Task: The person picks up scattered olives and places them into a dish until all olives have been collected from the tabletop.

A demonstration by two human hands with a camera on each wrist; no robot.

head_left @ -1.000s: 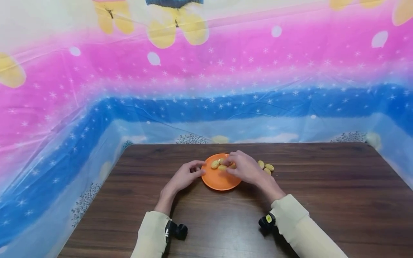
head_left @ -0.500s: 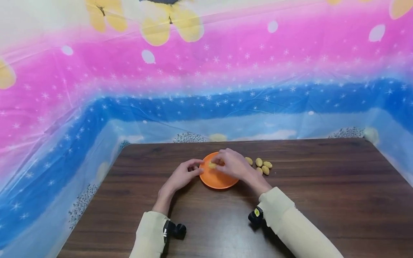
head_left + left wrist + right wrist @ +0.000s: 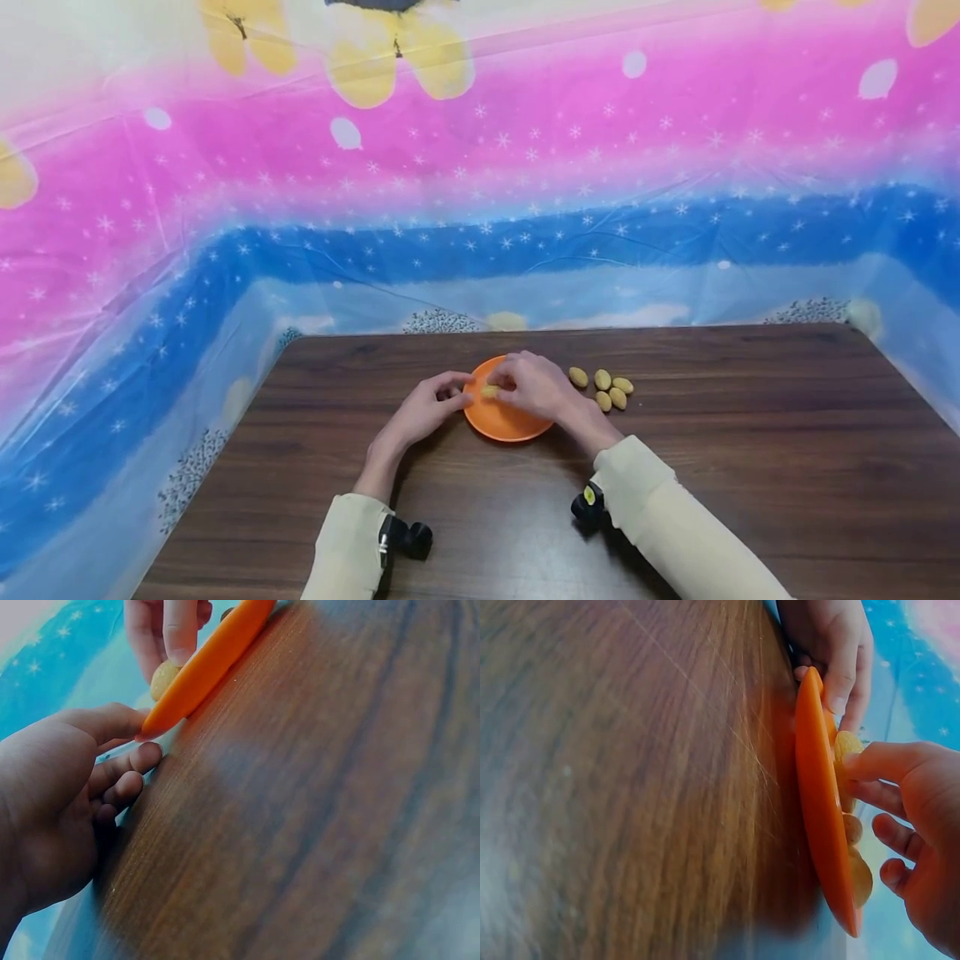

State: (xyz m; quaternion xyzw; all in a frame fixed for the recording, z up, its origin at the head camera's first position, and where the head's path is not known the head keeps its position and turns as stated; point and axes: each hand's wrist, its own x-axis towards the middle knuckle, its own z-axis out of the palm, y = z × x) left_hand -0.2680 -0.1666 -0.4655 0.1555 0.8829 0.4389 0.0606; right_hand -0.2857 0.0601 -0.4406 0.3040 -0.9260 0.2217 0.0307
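On the table lies an orange plate [image 3: 510, 427]. My left hand [image 3: 429, 406] grips its left rim, the thumb [image 3: 112, 720] at the edge and the other fingers low beside it. Over the plate, my right hand [image 3: 534, 385] pinches a yellow-tan, oval, nut-like piece [image 3: 847, 748] between thumb and finger. In the right wrist view, more such pieces [image 3: 861, 877] rest on the plate below that hand. The head view hides them behind the right hand, where only the pinched piece [image 3: 489, 391] shows.
Several loose nut-like pieces [image 3: 603, 380] lie on the dark wooden table [image 3: 480, 517], just right of the plate. A pink and blue patterned cloth [image 3: 465, 242] hangs behind the table's far edge. Each wrist carries a small black camera [image 3: 408, 537].
My right hand has moved left across the plate to a piece near its left side. More loose pieces beside the plate have come into sight. The left hand stays at the rim.
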